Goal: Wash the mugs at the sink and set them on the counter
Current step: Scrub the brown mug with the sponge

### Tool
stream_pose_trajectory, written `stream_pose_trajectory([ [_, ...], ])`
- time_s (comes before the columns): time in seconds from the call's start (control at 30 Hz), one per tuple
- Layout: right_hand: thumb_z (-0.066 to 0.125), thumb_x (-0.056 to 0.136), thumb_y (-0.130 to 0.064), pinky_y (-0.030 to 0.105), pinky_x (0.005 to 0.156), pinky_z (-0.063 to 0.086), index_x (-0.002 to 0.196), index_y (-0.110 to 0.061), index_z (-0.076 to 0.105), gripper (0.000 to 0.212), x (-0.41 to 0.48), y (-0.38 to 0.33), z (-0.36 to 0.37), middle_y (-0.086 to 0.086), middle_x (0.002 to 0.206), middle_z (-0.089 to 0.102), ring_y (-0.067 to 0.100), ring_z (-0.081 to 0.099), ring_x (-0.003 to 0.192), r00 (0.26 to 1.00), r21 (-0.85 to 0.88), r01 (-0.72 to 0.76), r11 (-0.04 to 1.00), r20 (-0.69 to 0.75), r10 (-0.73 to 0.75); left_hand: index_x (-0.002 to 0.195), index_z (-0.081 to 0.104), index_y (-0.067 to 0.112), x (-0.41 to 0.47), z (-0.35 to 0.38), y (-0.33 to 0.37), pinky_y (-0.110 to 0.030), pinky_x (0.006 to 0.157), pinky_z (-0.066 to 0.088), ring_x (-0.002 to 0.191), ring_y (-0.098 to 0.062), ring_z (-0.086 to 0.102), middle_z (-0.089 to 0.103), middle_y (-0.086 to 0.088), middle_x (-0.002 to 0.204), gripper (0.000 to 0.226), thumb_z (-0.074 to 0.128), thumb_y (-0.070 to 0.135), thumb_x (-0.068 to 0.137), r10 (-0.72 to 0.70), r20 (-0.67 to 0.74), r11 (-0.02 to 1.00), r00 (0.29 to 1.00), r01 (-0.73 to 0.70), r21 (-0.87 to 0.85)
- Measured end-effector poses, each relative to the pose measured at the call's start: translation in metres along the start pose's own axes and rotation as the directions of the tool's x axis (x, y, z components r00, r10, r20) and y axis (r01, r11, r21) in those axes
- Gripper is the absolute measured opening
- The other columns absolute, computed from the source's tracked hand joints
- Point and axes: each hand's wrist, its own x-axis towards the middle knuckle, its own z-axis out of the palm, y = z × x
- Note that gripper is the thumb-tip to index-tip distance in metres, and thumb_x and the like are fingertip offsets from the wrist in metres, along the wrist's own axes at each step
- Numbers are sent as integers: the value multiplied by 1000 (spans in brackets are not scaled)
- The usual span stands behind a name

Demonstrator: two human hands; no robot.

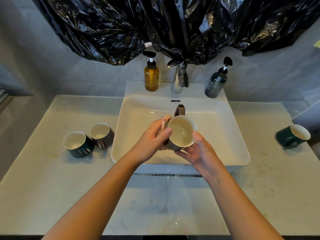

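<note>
Right hand (199, 154) holding mug (181, 132) (cream inside), left hand (152, 137) gripping cloth (165, 119)

I see a brown mug (182, 131), cream inside, held mouth-up over the white sink (225, 132), handle pointing away from me. On the pale counter (52, 187), a dark green mug (78, 144) and a second brown mug (102, 134) stand together at left; another green mug (292, 137) stands at right.

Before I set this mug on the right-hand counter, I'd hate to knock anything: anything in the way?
Nothing visible does. Between the brown mug and the right counter lies only the sink rim; a green mug sits farther right.
</note>
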Motion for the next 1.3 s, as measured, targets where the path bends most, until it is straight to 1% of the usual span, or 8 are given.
stream_pose_trajectory([
  [0.1,85,58,-50,41,78,58,107,-17,69,62,0,3,2,14,110,67,28,68,92,1000,5,10,1000,-4,-10,127,53,33,-1,0,1,-31,90,52,108,-11,59,62,4,118,42,49,52,90,-57,27,996,998,59,-64],
  [0.33,70,74,-44,41,83,59,115,-15,65,51,2,-1,5,11,110,68,29,66,98,1000,-48,12,999,-2,-12,123,58,21,-4,1,-3,-34,96,50,108,-12,64,70,7,111,48,58,51,84,-258,66,915,964,266,-305],
  [0.5,64,82,-57,46,89,56,123,-20,60,55,2,-4,4,10,121,67,25,67,106,992,-216,-113,970,31,122,120,63,20,-7,0,-4,-28,91,49,107,-9,62,69,4,113,44,50,52,92,-393,42,865,918,385,-322],
  [0.67,50,85,-54,36,96,51,148,-35,32,68,11,-28,0,-9,141,48,12,51,127,1000,-562,15,827,3,-17,106,59,27,-7,-22,0,-29,85,47,102,-9,58,64,4,110,32,45,53,94,-524,156,795,837,547,-264],
  [0.83,47,102,-20,25,92,53,138,-33,48,39,29,-57,3,-18,131,57,2,55,118,980,-760,175,626,197,-34,129,52,22,-1,-45,4,-42,102,45,116,-26,59,64,-8,124,73,49,74,78,-602,319,722,732,669,-176],
  [1.0,53,99,-16,24,80,56,119,-25,63,24,40,-65,6,-13,109,67,2,63,96,954,-833,196,517,283,94,114,60,14,7,-53,18,-39,91,50,101,-26,67,75,-8,99,68,38,69,82,-648,340,700,682,709,-87],
  [1.17,48,101,-17,27,69,54,97,-8,62,17,40,-68,4,-7,79,67,7,64,77,916,-812,116,572,311,256,130,54,13,9,-51,11,-46,103,45,115,-35,61,67,-16,121,86,38,79,77,-663,368,669,651,737,-98],
  [1.3,43,103,-18,25,63,51,90,-9,60,23,37,-67,-2,2,78,70,16,67,78,963,-691,59,720,230,142,126,58,3,10,-44,5,-35,77,56,90,-33,68,68,-25,106,76,25,65,97,-652,282,605,704,707,-365],
])
